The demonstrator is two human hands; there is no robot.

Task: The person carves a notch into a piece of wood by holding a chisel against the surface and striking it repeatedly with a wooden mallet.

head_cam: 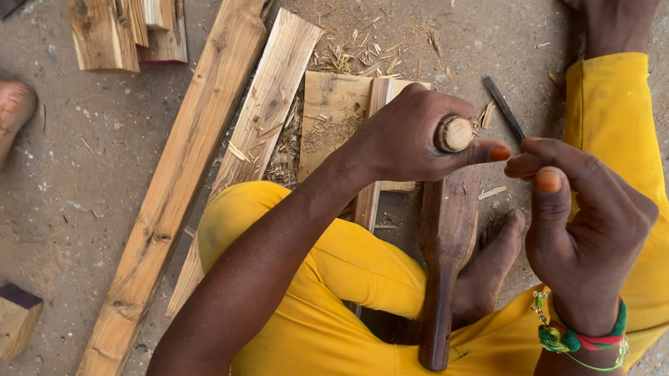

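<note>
Fingers of my left hand (408, 138) are wrapping tight around a round wooden handle (455, 134), its butt end showing above the fist, over the split boards (331, 117) on the ground. My right hand (584, 213) is pinching narrow, thumb against fingertips; I cannot tell whether anything sits between them. The handle's lower part is hiding inside the fist, and a dark wooden mallet (445, 251) is lying across my yellow-clad lap.

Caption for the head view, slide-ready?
Seated woodworker's left hand grips a wooden-handled tool; right hand pinches beside it, mallet on lap.
</note>
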